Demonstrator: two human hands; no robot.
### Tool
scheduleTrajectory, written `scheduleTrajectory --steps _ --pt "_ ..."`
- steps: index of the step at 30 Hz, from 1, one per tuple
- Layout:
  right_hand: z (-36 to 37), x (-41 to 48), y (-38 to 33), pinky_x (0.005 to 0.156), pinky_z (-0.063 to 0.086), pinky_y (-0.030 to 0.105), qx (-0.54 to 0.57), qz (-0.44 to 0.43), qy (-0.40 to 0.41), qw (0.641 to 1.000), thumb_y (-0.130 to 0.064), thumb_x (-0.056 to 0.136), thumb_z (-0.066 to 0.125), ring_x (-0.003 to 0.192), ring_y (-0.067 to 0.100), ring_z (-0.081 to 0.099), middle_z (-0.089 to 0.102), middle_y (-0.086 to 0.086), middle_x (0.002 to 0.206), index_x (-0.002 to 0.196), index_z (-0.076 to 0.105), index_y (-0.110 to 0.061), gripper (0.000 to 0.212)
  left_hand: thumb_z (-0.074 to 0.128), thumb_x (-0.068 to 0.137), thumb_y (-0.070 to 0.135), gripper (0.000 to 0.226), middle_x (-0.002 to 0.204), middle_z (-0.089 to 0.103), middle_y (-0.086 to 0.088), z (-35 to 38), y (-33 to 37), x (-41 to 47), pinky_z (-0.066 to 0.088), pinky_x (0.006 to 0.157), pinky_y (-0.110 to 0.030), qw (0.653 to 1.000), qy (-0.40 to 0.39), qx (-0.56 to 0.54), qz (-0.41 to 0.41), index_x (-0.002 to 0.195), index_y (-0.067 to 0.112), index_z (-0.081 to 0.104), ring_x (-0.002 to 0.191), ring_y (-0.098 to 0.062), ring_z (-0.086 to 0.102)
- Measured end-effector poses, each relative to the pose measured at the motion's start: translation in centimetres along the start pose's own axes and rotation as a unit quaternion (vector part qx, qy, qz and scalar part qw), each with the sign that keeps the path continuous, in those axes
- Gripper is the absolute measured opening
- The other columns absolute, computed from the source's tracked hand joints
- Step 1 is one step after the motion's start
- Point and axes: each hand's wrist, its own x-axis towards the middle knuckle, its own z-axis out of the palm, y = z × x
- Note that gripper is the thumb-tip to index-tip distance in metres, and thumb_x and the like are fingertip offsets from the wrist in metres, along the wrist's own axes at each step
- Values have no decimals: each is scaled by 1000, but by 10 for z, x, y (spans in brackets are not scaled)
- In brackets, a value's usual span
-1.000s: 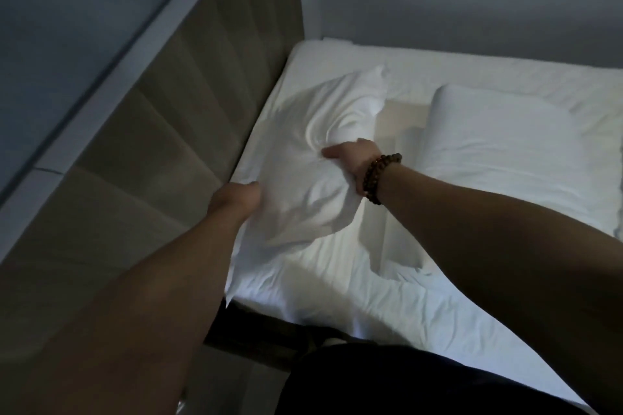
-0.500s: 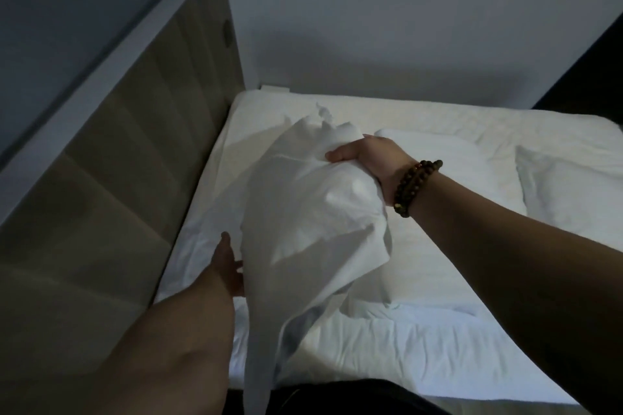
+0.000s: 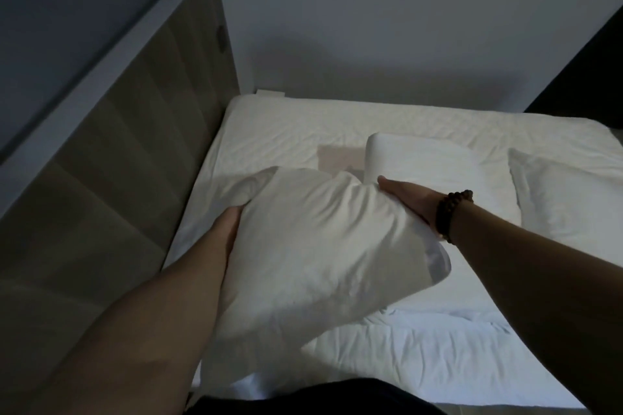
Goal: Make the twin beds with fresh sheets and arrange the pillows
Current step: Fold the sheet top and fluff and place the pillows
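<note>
Pillow (image 3: 320, 246), previously bunched up, now pressed between flat right hand (image 3: 409, 200) and left hand (image 3: 231, 224), whose fingers are hidden.

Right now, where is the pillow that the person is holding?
In the head view the pillow is at centre, held between left hand and right hand over the bed, left of two other pillows.

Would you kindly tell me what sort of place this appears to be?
Probably a bedroom, perhaps a hotel room: a bed with white sheets, a wood-panelled headboard, and a white pillow held between the left hand and right hand.
</note>
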Motion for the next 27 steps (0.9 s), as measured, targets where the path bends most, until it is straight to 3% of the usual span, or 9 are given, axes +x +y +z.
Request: scheduleTrajectory --steps 5,7,9,12,15,19,22,24,27 --pt "-17 22 18 105 41 35 -41 -31 37 998 -67 95 42 113 21 63 68 3 121 124 66 -19 61 72 75 69 68 108 71 -2 30 37 -20 45 75 -27 998 -35 -51 12 121 19 67 98 -20 64" --pt "-23 26 22 98 43 34 -27 -23 42 998 -63 94 49 110 21 62 67 4 120 123 66 -18 56 75 78 61 83 125 62 -8 40 59 -14 42 81 -27 1000 -5 -23 18 139 8 55 102 -24 60" --pt "-27 27 24 86 44 33 -7 -26 56 998 -46 97 51 96 20 62 68 6 109 105 69 -14 38 71 89 44 71 136 57 -14 47 78 -4 42 85 -31 999 21 -22 30 143 3 50 102 -26 59" --pt "-30 21 21 68 39 33 33 -22 88 995 -30 95 48 71 22 51 59 5 75 69 53 -15 30 86 69 40 77 123 67 -12 61 107 -8 52 88 -37 996 36 -47 68 132 5 59 97 -26 66" --pt "-38 21 18 64 34 33 81 -35 107 990 -26 94 46 63 20 43 48 1 60 61 42 -18 34 93 45 44 91 113 74 -10 77 138 -14 56 94 -44 993 14 -41 111 123 4 67 97 -27 72" --pt "-55 18 12 62 28 33 121 -37 129 984 -14 87 43 61 21 33 37 3 58 58 32 -19 32 94 45 50 91 114 74 -7 111 177 -37 57 94 -40 982 -26 -9 188 120 6 69 98 -23 73" --pt "-76 15 9 65 34 32 175 -12 141 974 -18 83 47 67 25 43 51 9 75 72 48 -11 13 91 59 32 65 105 76 -6 141 204 -68 58 89 -38 968 -38 -3 247 115 7 70 94 -24 74" --pt "-90 10 6 69 45 32 225 13 112 968 -41 85 54 76 29 58 65 11 94 102 58 -9 37 90 58 25 60 101 77 -8 161 217 -86 59 91 -42 961 -59 5 271 111 4 72 93 -26 75" --pt "-108 5 3 78 55 42 298 10 56 953 -78 79 53 90 33 67 65 13 109 129 46 -19 77 84 70 10 39 98 77 -9 188 232 -108 61 81 -35 949 -88 11 302 107 2 73 89 -26 75"
